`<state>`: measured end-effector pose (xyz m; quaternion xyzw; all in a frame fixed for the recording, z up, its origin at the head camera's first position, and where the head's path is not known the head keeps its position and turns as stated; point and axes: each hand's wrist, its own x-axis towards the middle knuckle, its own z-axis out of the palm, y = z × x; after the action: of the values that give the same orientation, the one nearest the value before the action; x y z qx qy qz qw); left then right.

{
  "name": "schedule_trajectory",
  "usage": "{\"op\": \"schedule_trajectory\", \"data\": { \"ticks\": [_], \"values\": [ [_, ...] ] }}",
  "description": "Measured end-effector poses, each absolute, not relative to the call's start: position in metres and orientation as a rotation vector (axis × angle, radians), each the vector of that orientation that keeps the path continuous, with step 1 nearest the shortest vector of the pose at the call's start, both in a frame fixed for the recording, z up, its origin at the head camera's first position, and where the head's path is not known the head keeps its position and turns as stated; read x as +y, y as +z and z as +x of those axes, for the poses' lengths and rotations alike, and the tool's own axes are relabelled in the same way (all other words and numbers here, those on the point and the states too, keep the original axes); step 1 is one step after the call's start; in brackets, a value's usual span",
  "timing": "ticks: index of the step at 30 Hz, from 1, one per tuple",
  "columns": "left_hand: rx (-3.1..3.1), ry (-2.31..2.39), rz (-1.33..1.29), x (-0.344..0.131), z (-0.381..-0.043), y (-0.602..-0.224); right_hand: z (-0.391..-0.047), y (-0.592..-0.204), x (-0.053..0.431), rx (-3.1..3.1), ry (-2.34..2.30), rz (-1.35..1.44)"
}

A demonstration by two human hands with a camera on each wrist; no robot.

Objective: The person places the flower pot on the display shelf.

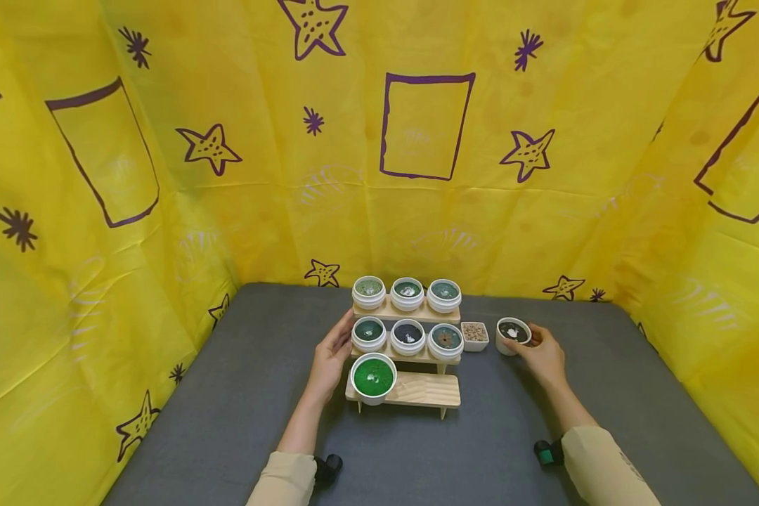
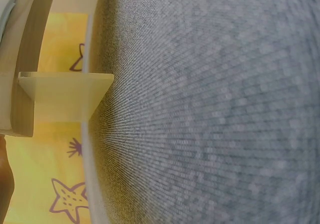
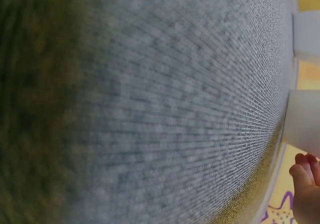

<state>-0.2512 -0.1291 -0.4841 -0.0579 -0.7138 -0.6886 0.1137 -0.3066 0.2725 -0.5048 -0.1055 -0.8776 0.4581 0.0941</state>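
Observation:
On the right of the table, my right hand [image 1: 546, 357] holds a small white cup [image 1: 504, 344] of dark content by its rim and side, thumb in front. The right wrist view shows the fingers against that white cup [image 3: 304, 119]. My left hand [image 1: 330, 358] lies along the left end of a three-tier wooden stand [image 1: 426, 388], fingers extended beside the middle row; whether they touch it I cannot tell. White bowls with green to dark contents fill the top and middle tiers. On the bottom tier's left sits a bright green bowl [image 1: 373, 377].
Between the stand and the held cup is a small square white dish [image 1: 474, 336] of beige bits. A yellow patterned cloth [image 1: 417, 225] walls in the grey table [image 1: 228, 393] at the back and sides. Black straps circle both wrists.

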Motion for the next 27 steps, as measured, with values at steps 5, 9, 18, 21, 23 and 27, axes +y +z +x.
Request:
{"op": "schedule_trajectory", "data": {
  "ticks": [5,9,18,21,23,27],
  "values": [
    [-2.093,-2.022,-0.168,-0.1289,-0.2512,-0.4843,-0.3070,-0.5064,0.2726,-2.605,1.307,-0.308],
    [-2.094,-2.021,-0.167,-0.1287,-0.2512,-0.4845,-0.3069,-0.5057,0.2736,-2.607,1.292,-0.311],
    [-2.093,-2.028,-0.174,-0.1284,-0.2514,-0.4849,-0.3057,-0.5063,0.2748,-2.594,1.295,-0.317],
    [-2.091,-2.033,-0.175,-0.1286,-0.2513,-0.4850,-0.3038,-0.5062,0.2759,-2.586,1.299,-0.319],
    [-2.091,-2.035,-0.173,-0.1287,-0.2511,-0.4847,-0.3021,-0.5056,0.2767,-2.582,1.310,-0.316],
    [-2.092,-2.036,-0.174,-0.1292,-0.2512,-0.4848,-0.2971,-0.5029,0.2780,-2.575,1.337,-0.311]
  ]
}}
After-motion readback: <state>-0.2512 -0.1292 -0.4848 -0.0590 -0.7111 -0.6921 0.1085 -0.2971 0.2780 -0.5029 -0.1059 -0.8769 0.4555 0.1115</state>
